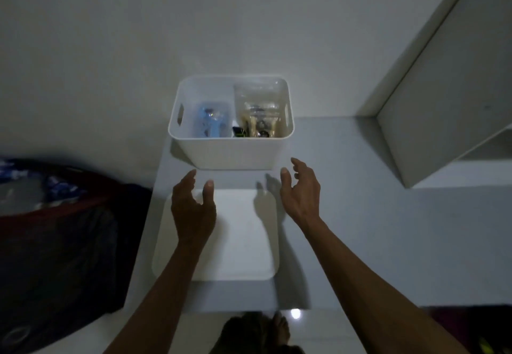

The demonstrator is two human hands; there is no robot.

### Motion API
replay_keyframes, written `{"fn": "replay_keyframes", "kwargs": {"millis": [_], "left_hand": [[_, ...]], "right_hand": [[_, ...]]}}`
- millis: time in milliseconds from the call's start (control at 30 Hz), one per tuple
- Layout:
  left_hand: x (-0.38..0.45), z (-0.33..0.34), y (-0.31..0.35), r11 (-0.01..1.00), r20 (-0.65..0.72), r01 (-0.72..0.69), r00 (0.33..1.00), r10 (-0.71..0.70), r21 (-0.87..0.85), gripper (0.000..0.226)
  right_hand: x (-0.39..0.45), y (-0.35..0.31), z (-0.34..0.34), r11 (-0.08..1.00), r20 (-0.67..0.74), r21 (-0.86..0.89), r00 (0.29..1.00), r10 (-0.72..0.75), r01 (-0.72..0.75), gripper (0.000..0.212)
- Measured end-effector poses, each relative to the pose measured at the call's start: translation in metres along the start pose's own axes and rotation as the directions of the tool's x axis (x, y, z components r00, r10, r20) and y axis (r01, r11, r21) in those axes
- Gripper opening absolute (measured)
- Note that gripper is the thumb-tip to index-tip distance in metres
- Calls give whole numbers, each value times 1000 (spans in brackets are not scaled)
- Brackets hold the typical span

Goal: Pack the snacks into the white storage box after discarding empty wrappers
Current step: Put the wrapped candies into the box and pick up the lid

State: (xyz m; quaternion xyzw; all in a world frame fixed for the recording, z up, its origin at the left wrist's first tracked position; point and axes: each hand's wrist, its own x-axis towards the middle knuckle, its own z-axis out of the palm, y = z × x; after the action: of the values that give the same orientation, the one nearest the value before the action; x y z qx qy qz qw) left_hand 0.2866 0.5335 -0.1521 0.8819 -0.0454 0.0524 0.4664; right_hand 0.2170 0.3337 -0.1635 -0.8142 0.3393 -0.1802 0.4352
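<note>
So the white storage box [231, 148] is sitting at the far end of the white table [346, 229], right up near the wall, and it's already got stuff in it: a blue-ish packet [212, 119] on the left side and a clear bag of snacks [257, 110] standing on the right, w/ something small and dark between them that I can't make out tbh. Flat white lid [238, 237] lies on the table just in front of the box. Both hands are empty, fingers spread and curled a bit, not gripping anything: left hand [192, 209] hovers over the lid's far left corner, right hand [300, 190] is just past its right edge, near the box's front wall. Looks like packing is basically done and the lid is next, imo. What could go wrong: that clear bag sticks up about to the rim, so the lid might not seat and could crush the snacks if pressed down. Also the lighting is rly dim, easy to misalign white on white. And the dark bag [55, 243] to the left, prob the trash, is close to the table edge, so a sloppy lift could knock the lid off that way.
</note>
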Motion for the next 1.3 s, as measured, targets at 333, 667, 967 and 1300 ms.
{"fn": "replay_keyframes", "kwargs": {"millis": [333, 667, 967, 1300], "left_hand": [[-50, -42, -128, 917, 154, 238, 942, -299, 320, 71], [-22, -31, -176, 878, 243, 228, 904, -351, 421, 78], [-19, -41, -175, 915, 213, 346, 897, -387, 206, 88], [-49, -94, -110, 960, 128, 243, 957, -260, 137, 85]], "right_hand": [[-108, 69, 35, 947, 202, -209, 937, 287, -245, 58], [-123, 69, 81, 921, 77, -150, 924, 374, -360, 61], [-126, 62, 81, 897, 44, 33, 897, 439, -441, 60], [-165, 16, 34, 908, -26, 35, 908, 418, -418, 84]]}}
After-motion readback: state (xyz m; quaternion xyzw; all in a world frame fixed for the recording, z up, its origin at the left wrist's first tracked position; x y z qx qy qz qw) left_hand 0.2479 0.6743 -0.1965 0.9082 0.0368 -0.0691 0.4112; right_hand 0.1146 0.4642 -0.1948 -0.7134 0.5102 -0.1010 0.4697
